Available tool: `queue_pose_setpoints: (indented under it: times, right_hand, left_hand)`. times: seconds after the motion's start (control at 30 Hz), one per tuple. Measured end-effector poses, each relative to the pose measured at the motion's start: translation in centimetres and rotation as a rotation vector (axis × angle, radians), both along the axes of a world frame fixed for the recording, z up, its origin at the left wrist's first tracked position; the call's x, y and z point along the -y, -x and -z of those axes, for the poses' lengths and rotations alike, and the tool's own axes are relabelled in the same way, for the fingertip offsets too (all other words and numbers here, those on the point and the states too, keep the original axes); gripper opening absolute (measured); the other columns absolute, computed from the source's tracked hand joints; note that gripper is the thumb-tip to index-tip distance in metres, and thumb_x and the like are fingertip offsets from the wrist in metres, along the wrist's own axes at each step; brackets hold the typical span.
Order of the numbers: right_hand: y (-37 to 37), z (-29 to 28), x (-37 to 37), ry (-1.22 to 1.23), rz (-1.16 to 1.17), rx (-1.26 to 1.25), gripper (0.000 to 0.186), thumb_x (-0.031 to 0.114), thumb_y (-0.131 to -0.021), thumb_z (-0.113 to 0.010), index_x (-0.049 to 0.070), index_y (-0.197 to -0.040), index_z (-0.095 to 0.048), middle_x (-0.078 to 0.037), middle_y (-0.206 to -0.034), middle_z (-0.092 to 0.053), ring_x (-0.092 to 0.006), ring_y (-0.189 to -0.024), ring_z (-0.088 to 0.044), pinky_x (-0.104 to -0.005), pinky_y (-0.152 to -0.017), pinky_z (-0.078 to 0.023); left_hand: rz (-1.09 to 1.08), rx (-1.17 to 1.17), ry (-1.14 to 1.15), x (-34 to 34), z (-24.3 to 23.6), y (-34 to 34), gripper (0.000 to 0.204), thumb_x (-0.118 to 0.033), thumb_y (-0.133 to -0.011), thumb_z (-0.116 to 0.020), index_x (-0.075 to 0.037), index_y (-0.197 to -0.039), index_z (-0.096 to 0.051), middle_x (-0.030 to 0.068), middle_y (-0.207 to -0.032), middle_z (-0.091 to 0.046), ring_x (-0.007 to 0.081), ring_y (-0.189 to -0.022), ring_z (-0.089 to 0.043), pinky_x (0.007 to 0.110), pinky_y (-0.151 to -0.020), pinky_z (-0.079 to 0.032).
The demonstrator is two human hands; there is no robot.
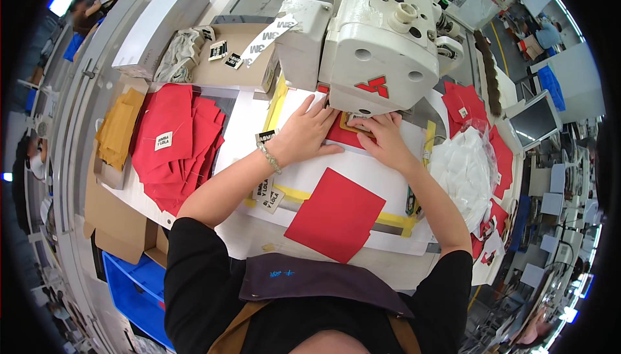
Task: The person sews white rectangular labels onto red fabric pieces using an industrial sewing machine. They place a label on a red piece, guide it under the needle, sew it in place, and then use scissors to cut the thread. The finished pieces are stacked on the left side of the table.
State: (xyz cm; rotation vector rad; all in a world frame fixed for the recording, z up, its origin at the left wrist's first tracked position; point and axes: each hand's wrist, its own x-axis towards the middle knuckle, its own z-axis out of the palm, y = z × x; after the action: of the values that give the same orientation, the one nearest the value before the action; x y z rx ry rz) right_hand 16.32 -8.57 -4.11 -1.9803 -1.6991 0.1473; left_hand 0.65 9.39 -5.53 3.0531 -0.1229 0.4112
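Left hand (301, 137) lies palm down, fingers spread, at the left edge of a red piece (341, 135) under the white machine head (381, 63); right hand (388, 145) is bent over the same piece, can't make out whether pinching or only pressing. White sheet (301, 176) shows between both hands and a loose red square (336, 216) nearer the wearer; red stack (171, 156) bounds the room leftward, white bundle (460, 169) just beside the right forearm (435, 199)
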Motion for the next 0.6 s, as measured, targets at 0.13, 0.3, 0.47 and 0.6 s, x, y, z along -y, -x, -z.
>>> queue_pose_setpoints:
  times: [0.13, 0.3, 0.47, 0.6]
  right_hand:
    - [0.2, -0.9, 0.4, 0.048, -0.029, 0.028, 0.033, 0.016, -0.082, -0.064, 0.015, -0.114, -0.066, -0.004, -0.119, -0.058, -0.0208, -0.119, -0.048, -0.0404, -0.097, -0.027]
    - [-0.7, -0.4, 1.5, 0.013, -0.107, 0.125, 0.043, 0.014, -0.08, -0.062, 0.013, -0.123, -0.062, -0.004, -0.121, -0.061, -0.0206, -0.113, -0.053, -0.04, -0.097, -0.028]
    - [-1.4, -0.7, 1.6, 0.02, -0.155, 0.161, 0.048, 0.015, -0.078, -0.063, 0.015, -0.126, -0.061, -0.003, -0.124, -0.061, -0.0195, -0.114, -0.054, -0.0409, -0.097, -0.03]
    - [-1.7, -0.6, 1.5, 0.043, -0.157, 0.182, 0.048, 0.015, -0.077, -0.064, 0.016, -0.125, -0.061, -0.002, -0.123, -0.062, -0.0173, -0.115, -0.055, -0.0421, -0.094, -0.032]
  left_hand:
    - [-0.002, 0.008, 0.012, -0.1, 0.1, 0.0, 0.082, -0.064, -0.088, -0.048, 0.008, -0.128, -0.053, 0.0177, -0.128, -0.055, 0.031, -0.131, -0.04, 0.048, -0.114, -0.025]
    - [0.005, 0.044, -0.003, 0.0, 0.3, -0.2, 0.081, -0.064, -0.088, -0.049, 0.008, -0.124, -0.055, 0.0172, -0.126, -0.056, 0.0314, -0.131, -0.041, 0.047, -0.114, -0.025]
    - [0.026, 0.052, 0.013, -0.3, 0.0, -0.3, 0.081, -0.063, -0.087, -0.051, 0.008, -0.122, -0.057, 0.0165, -0.124, -0.057, 0.0313, -0.129, -0.042, 0.045, -0.114, -0.026]
    - [0.027, 0.019, 0.032, -0.4, -0.1, -0.4, 0.08, -0.063, -0.086, -0.052, 0.008, -0.122, -0.057, 0.0163, -0.123, -0.058, 0.0311, -0.128, -0.043, 0.045, -0.114, -0.026]
